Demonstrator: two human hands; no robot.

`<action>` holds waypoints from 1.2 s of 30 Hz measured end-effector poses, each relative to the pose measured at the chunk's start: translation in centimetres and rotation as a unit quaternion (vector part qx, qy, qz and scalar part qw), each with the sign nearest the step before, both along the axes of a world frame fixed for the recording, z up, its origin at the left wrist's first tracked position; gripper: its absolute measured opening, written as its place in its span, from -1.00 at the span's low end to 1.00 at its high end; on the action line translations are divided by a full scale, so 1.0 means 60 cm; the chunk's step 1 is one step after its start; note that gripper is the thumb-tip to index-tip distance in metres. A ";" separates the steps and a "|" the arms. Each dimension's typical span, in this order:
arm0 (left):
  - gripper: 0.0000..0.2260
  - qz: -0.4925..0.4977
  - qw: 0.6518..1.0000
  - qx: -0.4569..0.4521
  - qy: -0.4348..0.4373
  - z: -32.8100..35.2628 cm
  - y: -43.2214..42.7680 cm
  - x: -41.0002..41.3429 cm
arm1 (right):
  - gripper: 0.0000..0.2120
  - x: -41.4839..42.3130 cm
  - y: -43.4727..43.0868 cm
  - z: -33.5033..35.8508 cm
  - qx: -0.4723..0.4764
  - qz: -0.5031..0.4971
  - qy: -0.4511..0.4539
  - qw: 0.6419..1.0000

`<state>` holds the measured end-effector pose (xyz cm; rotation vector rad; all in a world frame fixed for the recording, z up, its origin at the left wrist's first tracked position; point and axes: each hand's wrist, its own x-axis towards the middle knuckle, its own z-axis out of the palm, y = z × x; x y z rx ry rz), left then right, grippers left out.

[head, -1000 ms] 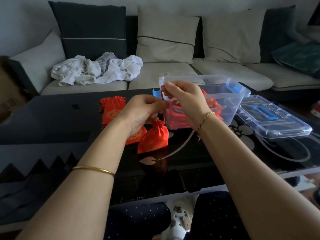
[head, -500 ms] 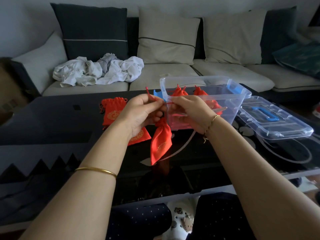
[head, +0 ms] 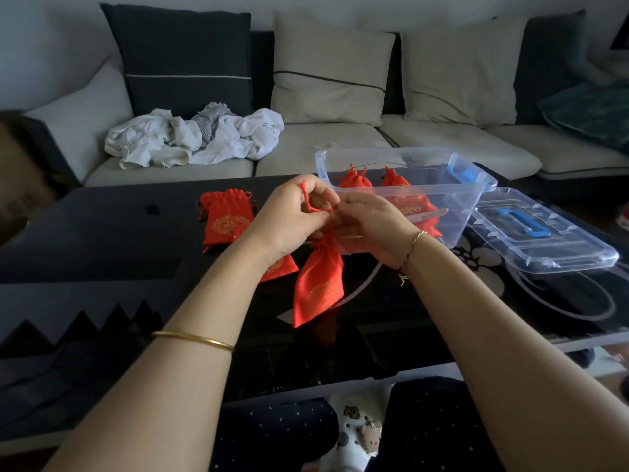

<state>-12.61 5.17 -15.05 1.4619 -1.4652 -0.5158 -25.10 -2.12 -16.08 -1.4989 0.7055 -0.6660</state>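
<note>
A red drawstring pouch with gold print hangs above the dark glass table, held at its neck between both hands. My left hand pinches the red drawstring, which loops over its fingers. My right hand pinches the cord and pouch neck from the right. Behind my hands stands a clear plastic box with filled red pouches inside. Flat red pouches lie on the table to the left.
The box's clear lid with a blue handle lies on the table at the right. A sofa with cushions runs behind the table, with crumpled white cloths on its left seat. My knees sit below the table's near edge.
The pouch has been lifted off the table and now hangs long from its neck. Both hands have come down and closer together on the drawstring.
</note>
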 end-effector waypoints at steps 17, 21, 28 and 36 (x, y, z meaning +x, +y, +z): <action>-0.82 0.106 0.983 -0.144 -0.040 -0.028 -0.015 0.002 | -0.74 -0.002 -0.007 -0.006 0.093 0.018 -0.034 0.995; -0.83 0.083 0.992 -0.095 -0.019 -0.032 -0.016 0.015 | -0.71 -0.002 -0.009 -0.006 0.043 -0.033 -0.017 0.998; -0.80 0.017 0.999 -0.036 0.007 -0.036 -0.007 0.036 | -0.65 -0.014 -0.014 -0.008 0.062 -0.116 0.000 0.991; -0.53 0.074 0.996 0.037 0.026 -0.039 -0.007 0.043 | -0.61 -0.029 -0.032 -0.009 0.269 -0.128 -0.095 0.950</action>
